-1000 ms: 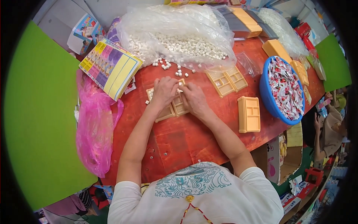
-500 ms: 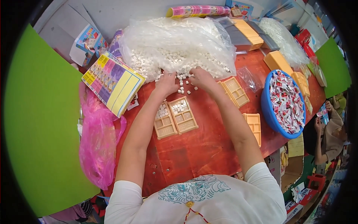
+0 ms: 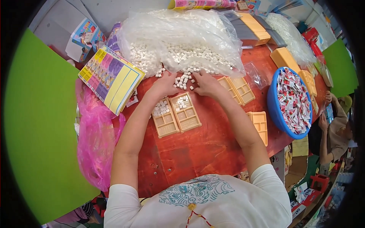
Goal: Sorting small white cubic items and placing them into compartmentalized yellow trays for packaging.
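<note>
My left hand [image 3: 164, 84] and my right hand [image 3: 205, 84] rest on the red table [image 3: 197, 148], cupped around a small heap of loose white pieces [image 3: 183, 80] that spills from a big clear plastic bag [image 3: 178, 41]. Fingers of both hands are curled into the pieces; whether any are gripped is hidden. Just in front of the hands lie two tan compartment trays side by side, the left tray [image 3: 164, 117] and the right tray [image 3: 185, 112], each with white pieces in its far compartment.
More tan trays [image 3: 237, 89] [image 3: 259, 125] lie to the right, beside a blue bowl [image 3: 274, 110] of red-and-white wrapped items. A colourful printed box [image 3: 111, 79] and a pink plastic bag [image 3: 97, 144] sit at left. Another person [image 3: 334, 129] sits at far right.
Both hands went from the two trays up to the loose white pieces at the bag's mouth and now gather them. The trays stay where they were, with white pieces in their far compartments.
</note>
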A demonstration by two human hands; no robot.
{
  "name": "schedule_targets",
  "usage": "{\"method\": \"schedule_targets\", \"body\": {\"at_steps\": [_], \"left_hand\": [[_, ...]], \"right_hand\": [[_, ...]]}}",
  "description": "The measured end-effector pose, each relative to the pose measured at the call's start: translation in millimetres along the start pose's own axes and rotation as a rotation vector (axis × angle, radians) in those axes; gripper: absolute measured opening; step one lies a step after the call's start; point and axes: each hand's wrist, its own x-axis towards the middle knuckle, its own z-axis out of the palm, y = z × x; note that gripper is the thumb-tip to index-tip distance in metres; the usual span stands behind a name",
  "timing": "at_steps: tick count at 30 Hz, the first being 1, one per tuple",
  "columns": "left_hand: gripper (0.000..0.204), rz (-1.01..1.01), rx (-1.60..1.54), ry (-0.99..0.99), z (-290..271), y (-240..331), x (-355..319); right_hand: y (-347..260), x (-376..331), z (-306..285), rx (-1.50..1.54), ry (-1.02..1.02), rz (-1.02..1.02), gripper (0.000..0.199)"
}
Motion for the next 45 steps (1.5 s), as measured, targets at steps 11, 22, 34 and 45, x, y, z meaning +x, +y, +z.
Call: {"method": "schedule_targets", "body": {"at_steps": [11,22,34,45], "left_hand": [[0.036,0.002,-0.055,0.026,24.7,13.3,32.7],[0.02,0.129,-0.2,0.208,29.0,17.6,-42.3],[0.057,-0.103,-0.021,0.148,-0.7,1.4,-72.0],[0.044,-0.003,0.282,-0.142,-5.6,22.4,-60.3]], "right_hand": [[-0.2,33.0,48.2,0.061,0.206,-0.079,0.037],[-50.8,-30.5,38.5,0.169,0.171,-0.034,0.022],[-39.2,-54.8,16.6,0.005,0.066,0.051,0.041],[-45.8,-28.1,28.3,0.016,-0.053,-0.04,0.035]]}}
